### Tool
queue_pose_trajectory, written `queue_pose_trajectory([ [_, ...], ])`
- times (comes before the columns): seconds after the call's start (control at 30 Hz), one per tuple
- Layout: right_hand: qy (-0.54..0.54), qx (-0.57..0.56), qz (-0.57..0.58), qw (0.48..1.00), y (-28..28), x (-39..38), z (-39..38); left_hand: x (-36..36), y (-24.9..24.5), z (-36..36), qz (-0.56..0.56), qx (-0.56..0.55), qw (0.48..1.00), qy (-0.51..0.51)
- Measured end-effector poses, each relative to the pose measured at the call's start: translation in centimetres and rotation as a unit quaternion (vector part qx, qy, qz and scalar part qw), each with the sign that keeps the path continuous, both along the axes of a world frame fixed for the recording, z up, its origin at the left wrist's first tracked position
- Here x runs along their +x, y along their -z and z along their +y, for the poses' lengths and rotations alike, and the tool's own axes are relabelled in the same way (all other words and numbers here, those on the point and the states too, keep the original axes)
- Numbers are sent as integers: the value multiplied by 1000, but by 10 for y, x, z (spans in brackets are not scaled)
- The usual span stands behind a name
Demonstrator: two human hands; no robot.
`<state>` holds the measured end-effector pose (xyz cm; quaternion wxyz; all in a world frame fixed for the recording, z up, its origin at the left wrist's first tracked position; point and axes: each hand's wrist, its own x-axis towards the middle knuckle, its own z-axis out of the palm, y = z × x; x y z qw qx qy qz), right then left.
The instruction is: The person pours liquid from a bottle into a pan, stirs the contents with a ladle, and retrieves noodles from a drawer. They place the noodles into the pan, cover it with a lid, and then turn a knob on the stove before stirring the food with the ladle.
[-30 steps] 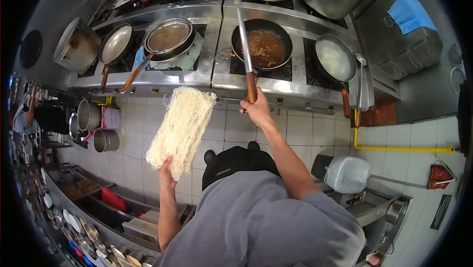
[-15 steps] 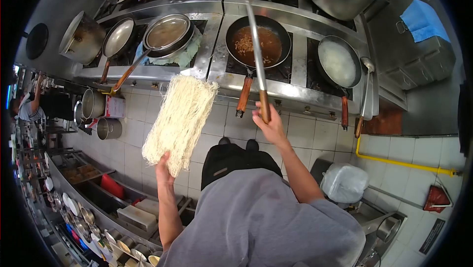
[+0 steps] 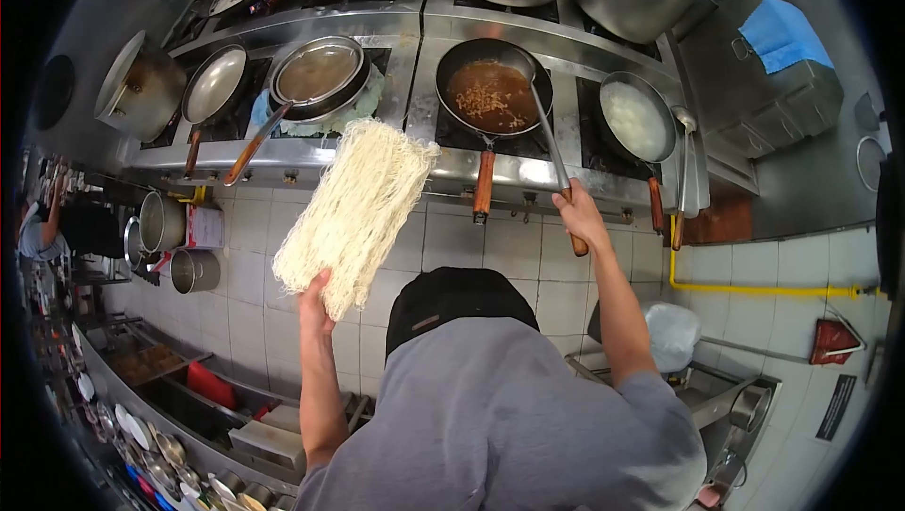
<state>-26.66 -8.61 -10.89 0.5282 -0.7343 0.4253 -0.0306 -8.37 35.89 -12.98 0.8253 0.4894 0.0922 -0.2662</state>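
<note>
The left hand gripped one end of a noodle slab, held before the stove; rightward, a dark pan contained brown liquid and the head of a ladle, whose wooden handle the right hand grasped.

Left hand: grips pale noodles, left of centre
Right hand: grips ladle
Pan: upper centre, brown liquid, ladle's head inside
</note>
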Motion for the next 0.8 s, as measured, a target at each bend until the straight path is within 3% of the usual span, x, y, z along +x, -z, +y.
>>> queue_pose_trajectory([
  [0.07,9,90,-16,996,-2,6,9,7,4,1,-9,2,1000,9],
  [0.1,31,212,-69,974,-4,7,12,9,7,1,-14,4,1000,15],
  [0.17,73,444,-169,877,-9,7,18,10,10,2,-15,11,1000,12],
  [0.27,67,630,-262,728,-7,3,23,7,-3,-4,-17,21,1000,-1],
  [0.3,75,634,-258,725,-11,2,28,7,-2,-4,-24,19,1000,3],
  [0.4,80,518,-210,825,-26,-1,42,4,-7,-8,-24,21,999,7],
  [0.53,53,388,-157,907,-36,-8,46,1,-8,-17,-25,39,999,-6],
  [0.73,50,216,-95,971,-51,-22,30,1,-23,-50,-21,45,999,-2],
  [0.8,1,107,-65,992,-34,-31,9,1,-23,-59,-26,34,999,2],
])
